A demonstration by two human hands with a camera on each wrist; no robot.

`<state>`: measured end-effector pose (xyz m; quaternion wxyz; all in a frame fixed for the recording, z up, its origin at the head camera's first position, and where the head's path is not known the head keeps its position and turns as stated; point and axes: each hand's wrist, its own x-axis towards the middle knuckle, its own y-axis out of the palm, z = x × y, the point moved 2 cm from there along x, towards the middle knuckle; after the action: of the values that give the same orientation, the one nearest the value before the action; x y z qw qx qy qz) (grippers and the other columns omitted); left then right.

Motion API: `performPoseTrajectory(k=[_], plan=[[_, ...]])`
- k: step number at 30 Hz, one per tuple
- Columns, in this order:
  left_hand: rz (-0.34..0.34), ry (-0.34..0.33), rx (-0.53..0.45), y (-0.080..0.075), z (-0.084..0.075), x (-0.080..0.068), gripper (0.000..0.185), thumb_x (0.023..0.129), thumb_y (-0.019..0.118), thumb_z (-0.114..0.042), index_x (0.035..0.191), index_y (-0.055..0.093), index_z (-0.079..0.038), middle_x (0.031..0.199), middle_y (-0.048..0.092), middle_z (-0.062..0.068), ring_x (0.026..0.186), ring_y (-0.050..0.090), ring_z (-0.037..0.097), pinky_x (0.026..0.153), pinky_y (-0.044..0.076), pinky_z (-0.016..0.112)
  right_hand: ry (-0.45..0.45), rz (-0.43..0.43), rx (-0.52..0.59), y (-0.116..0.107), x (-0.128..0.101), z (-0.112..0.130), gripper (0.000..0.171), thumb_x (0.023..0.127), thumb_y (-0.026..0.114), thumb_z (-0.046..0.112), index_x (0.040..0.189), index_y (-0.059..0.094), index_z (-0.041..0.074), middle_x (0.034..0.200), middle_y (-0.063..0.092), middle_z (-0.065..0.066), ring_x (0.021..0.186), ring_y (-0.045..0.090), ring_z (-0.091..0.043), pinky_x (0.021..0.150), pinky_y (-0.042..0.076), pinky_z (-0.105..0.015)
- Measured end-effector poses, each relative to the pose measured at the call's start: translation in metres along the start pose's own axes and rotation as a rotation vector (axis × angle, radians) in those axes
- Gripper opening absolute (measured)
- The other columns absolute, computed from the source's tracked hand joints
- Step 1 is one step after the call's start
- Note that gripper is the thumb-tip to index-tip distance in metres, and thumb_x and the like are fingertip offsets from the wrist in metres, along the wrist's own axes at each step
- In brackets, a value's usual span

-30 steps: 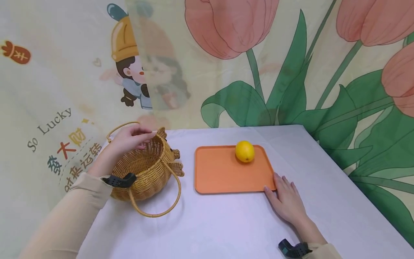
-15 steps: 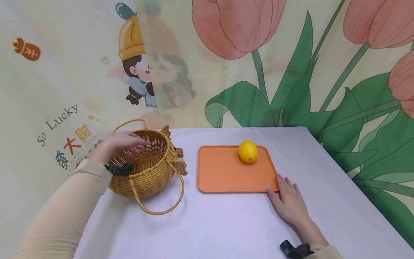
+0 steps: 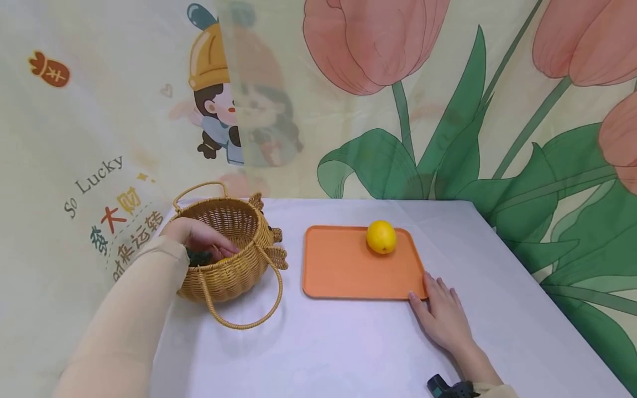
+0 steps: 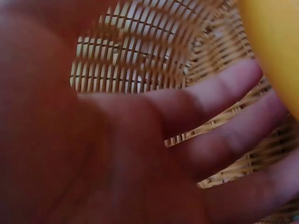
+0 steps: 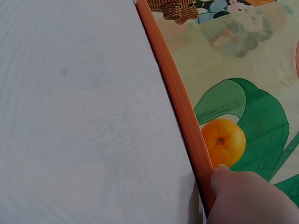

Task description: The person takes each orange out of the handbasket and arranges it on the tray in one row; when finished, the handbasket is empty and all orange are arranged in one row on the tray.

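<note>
My left hand (image 3: 206, 239) reaches down inside a wicker basket (image 3: 226, 284), which has a looped handle at front and back. In the left wrist view its fingers (image 4: 219, 93) stretch out, spread apart, with the tips right at a smooth yellow thing (image 4: 275, 42). Only part of that thing shows, so I cannot tell its kind. My right hand (image 3: 445, 318) lies at the near right corner of an orange tray (image 3: 343, 271), fingers straight along the side and thumb at the front edge. A yellow lemon (image 3: 381, 237) sits on the tray toward its back right.
A white cloth (image 3: 298, 354) covers the table under the basket and tray. Behind it hangs a printed curtain (image 3: 278, 83) with tulips and a cartoon figure. The basket stands left of the tray, its handle (image 3: 244, 326) looping out over the cloth.
My left hand has moved from above the basket's rim down into it. The right hand stays at the tray corner, and the lemon keeps its spot on the tray.
</note>
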<state>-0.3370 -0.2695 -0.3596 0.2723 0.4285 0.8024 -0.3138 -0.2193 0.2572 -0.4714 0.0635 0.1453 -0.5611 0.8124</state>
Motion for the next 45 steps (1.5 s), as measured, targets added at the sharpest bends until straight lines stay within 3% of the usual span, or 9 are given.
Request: performPoseTrajectory(k=[5, 10, 15, 19, 26, 32, 38, 41, 45], plan=[[0.085, -0.099, 0.05, 0.001, -0.008, 0.0, 0.025, 0.092, 0.045, -0.028, 0.072, 0.058, -0.018, 0.072, 0.054, -0.008, 0.068, 0.05, 0.003, 0.07, 0.042, 0.019, 0.012, -0.005, 0.005, -0.002, 0.001, 0.001, 0.075, 0.093, 0.044, 0.049, 0.145, 0.024, -0.001, 0.144, 0.031, -0.022, 0.132, 0.022, -0.042, 0.107, 0.003, -0.054], [0.031, -0.228, 0.034, 0.001, -0.01, -0.005, 0.027, 0.088, 0.051, -0.039, 0.083, 0.061, -0.013, 0.083, 0.058, -0.003, 0.08, 0.055, 0.008, 0.079, 0.045, 0.024, 0.014, -0.009, 0.007, -0.003, 0.003, 0.003, 0.075, 0.093, 0.045, 0.05, 0.144, 0.025, -0.001, 0.144, 0.032, -0.022, 0.132, 0.022, -0.042, 0.107, 0.003, -0.054], [-0.022, -0.234, 0.099, 0.001, -0.013, -0.007, 0.034, 0.088, 0.051, -0.043, 0.091, 0.061, -0.011, 0.093, 0.058, 0.001, 0.089, 0.055, 0.012, 0.085, 0.044, 0.029, 0.02, -0.014, 0.005, -0.004, 0.004, 0.003, 0.075, 0.092, 0.045, 0.05, 0.144, 0.025, -0.001, 0.144, 0.032, -0.021, 0.132, 0.022, -0.042, 0.107, 0.004, -0.054], [-0.109, -0.189, 0.17, -0.002, -0.017, -0.005, 0.035, 0.086, 0.05, -0.046, 0.078, 0.057, -0.013, 0.085, 0.053, 0.001, 0.083, 0.051, 0.014, 0.079, 0.043, 0.029, 0.014, -0.027, 0.0, -0.004, 0.005, 0.002, 0.075, 0.093, 0.046, 0.049, 0.144, 0.025, -0.002, 0.143, 0.032, -0.022, 0.131, 0.022, -0.043, 0.106, 0.005, -0.055], [-0.363, -0.082, 0.172, -0.005, -0.023, -0.005, 0.062, 0.081, 0.063, -0.048, 0.123, 0.052, -0.004, 0.108, 0.053, 0.011, 0.09, 0.049, 0.023, 0.075, 0.045, 0.036, 0.005, -0.041, -0.007, -0.004, 0.005, 0.001, 0.075, 0.093, 0.046, 0.049, 0.144, 0.026, -0.002, 0.142, 0.033, -0.023, 0.131, 0.023, -0.043, 0.106, 0.006, -0.056], [-0.553, 0.017, 0.204, -0.004, -0.022, -0.009, 0.067, 0.076, 0.071, -0.045, 0.128, 0.047, -0.009, 0.105, 0.051, 0.011, 0.068, 0.047, 0.018, 0.057, 0.044, 0.03, -0.006, -0.036, -0.004, -0.004, 0.004, 0.0, 0.075, 0.093, 0.046, 0.048, 0.143, 0.026, -0.003, 0.142, 0.034, -0.023, 0.13, 0.024, -0.044, 0.106, 0.006, -0.056], [-0.632, 0.194, 0.095, -0.003, -0.023, -0.01, 0.061, 0.08, 0.071, -0.023, 0.134, 0.048, -0.008, 0.119, 0.05, 0.02, 0.08, 0.053, 0.024, 0.063, 0.051, 0.04, -0.006, -0.029, -0.013, -0.002, 0.004, 0.0, 0.075, 0.093, 0.045, 0.049, 0.144, 0.026, -0.003, 0.141, 0.035, -0.023, 0.129, 0.025, -0.044, 0.105, 0.007, -0.057], [-0.649, 0.228, 0.039, -0.001, -0.021, -0.009, 0.059, 0.079, 0.07, -0.016, 0.133, 0.049, -0.005, 0.121, 0.051, 0.022, 0.09, 0.055, 0.028, 0.071, 0.052, 0.046, 0.001, -0.025, -0.016, 0.0, 0.003, 0.0, 0.076, 0.092, 0.045, 0.05, 0.143, 0.027, -0.003, 0.141, 0.036, -0.024, 0.129, 0.026, -0.045, 0.105, 0.007, -0.057], [-0.683, 0.221, 0.097, 0.0, -0.016, -0.004, 0.061, 0.075, 0.077, -0.025, 0.129, 0.053, -0.007, 0.118, 0.054, 0.018, 0.09, 0.055, 0.026, 0.071, 0.051, 0.043, 0.012, -0.013, -0.014, 0.002, 0.001, 0.0, 0.077, 0.092, 0.046, 0.052, 0.143, 0.027, -0.003, 0.14, 0.036, -0.024, 0.129, 0.025, -0.044, 0.105, 0.006, -0.057]])
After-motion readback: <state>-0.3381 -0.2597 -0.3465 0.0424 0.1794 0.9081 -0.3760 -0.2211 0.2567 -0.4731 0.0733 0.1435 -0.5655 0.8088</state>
